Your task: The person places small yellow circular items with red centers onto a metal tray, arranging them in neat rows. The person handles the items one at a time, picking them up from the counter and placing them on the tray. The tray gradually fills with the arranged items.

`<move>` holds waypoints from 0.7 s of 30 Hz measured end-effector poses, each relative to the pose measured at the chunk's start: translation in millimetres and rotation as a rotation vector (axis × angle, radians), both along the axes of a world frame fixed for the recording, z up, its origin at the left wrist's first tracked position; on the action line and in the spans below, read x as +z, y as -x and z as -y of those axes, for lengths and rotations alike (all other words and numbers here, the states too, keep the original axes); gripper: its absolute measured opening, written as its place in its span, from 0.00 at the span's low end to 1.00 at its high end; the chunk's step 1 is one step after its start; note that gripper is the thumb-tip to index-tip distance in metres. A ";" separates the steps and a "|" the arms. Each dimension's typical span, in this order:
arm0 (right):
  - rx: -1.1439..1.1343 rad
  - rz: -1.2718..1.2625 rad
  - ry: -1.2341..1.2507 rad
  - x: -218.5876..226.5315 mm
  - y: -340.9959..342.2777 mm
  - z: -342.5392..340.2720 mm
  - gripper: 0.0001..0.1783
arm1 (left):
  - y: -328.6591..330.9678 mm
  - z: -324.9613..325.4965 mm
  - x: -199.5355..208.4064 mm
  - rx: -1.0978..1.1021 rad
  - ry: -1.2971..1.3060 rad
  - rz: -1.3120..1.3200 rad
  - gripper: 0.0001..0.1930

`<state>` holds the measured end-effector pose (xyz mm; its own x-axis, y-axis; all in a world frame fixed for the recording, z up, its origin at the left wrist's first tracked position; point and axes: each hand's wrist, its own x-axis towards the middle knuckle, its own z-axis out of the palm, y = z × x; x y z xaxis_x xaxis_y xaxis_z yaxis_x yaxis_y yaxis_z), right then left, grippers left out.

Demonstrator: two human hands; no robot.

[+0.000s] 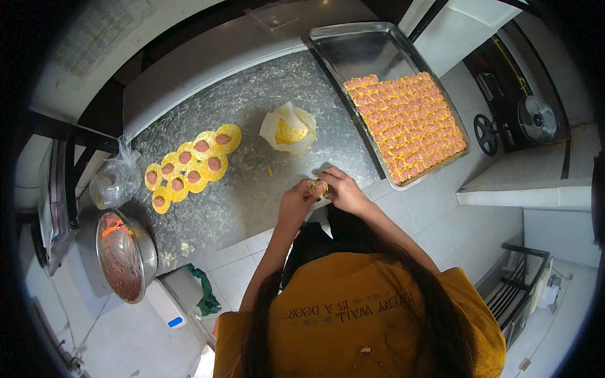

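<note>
Close to my body, at the near edge of the counter, both hands are closed around one small dumpling with a yellow wrapper and pinkish meat filling. My left hand grips it from the left, and my right hand presses from the right; some of the fingers hide one another. Beyond them a stack of yellow wrappers sits in crumpled white paper. To the left lie several flat round wrappers, each topped with a lump of meat filling.
A large metal tray stands at the right, its nearer part packed with rows of dumplings. At the far left are a steel bowl of meat paste with an orange spatula, a clear plastic bag, a white scale and a green cloth.
</note>
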<state>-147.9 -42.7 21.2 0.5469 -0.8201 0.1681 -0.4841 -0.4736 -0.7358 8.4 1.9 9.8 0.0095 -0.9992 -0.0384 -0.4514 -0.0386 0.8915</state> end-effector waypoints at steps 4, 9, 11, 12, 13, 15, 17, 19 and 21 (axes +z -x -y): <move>-0.003 -0.053 0.020 -11.5 2.4 0.8 0.24 | 4.2 4.5 -7.4 -0.012 0.060 0.055 0.11; -0.023 -0.065 0.069 4.7 0.9 8.6 0.21 | 3.7 10.0 -6.4 -0.005 0.071 0.125 0.11; -0.071 -0.135 0.153 6.1 1.8 5.9 0.20 | 3.3 9.5 -6.4 0.049 0.190 0.219 0.11; -0.068 -0.148 0.086 2.8 2.4 4.9 0.20 | 3.1 9.8 -5.9 0.013 0.173 0.187 0.11; -0.064 -0.160 0.019 -3.7 3.4 4.2 0.21 | 2.9 10.4 -4.8 -0.022 0.157 0.155 0.11; -0.034 -0.146 -0.028 -12.6 3.3 5.6 0.21 | 2.2 12.3 -9.4 -0.062 0.113 0.094 0.11; 0.018 -0.094 0.014 -15.9 -0.1 11.2 0.20 | 0.8 14.9 -24.4 -0.070 0.059 0.036 0.12; 0.034 -0.064 0.058 -1.8 -3.6 16.3 0.17 | -1.3 19.0 -23.3 -0.063 0.049 0.126 0.13; 0.034 -0.104 0.055 2.3 -3.3 18.5 0.17 | -1.0 21.4 -17.6 -0.037 0.108 0.175 0.14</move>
